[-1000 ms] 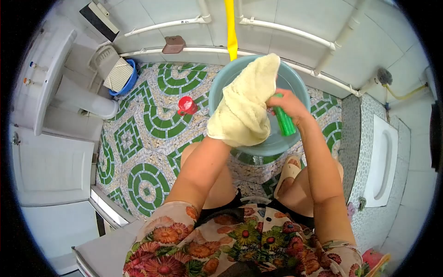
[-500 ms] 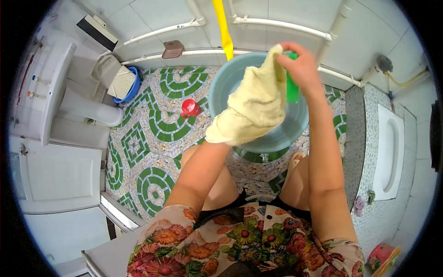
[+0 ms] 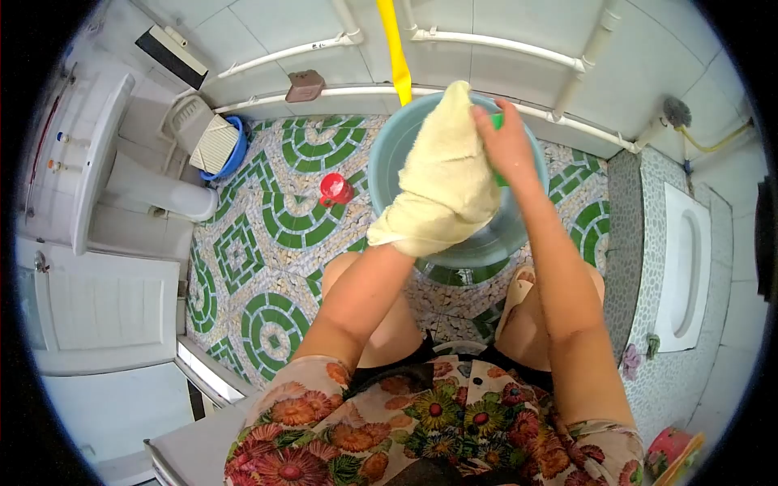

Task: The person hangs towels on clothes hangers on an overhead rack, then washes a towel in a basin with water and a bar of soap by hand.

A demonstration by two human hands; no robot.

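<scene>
R grip (image 3: 500, 139) curled round green obj (image 3: 498, 121), by cloth (image 3: 448, 174) over basin (image 3: 389, 162); L grip inside cloth, state unclear

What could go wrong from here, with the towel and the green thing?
The green block, mostly covered by the right hand, might slip into the basin below.
The cream towel hides the left hand, so its grip is hard to judge; the cloth might slide off.

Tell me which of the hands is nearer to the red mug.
Left. The left hand, hidden inside the yellow cloth, is to the right of the red mug; the right hand, holding a green object, is farther right.
</scene>
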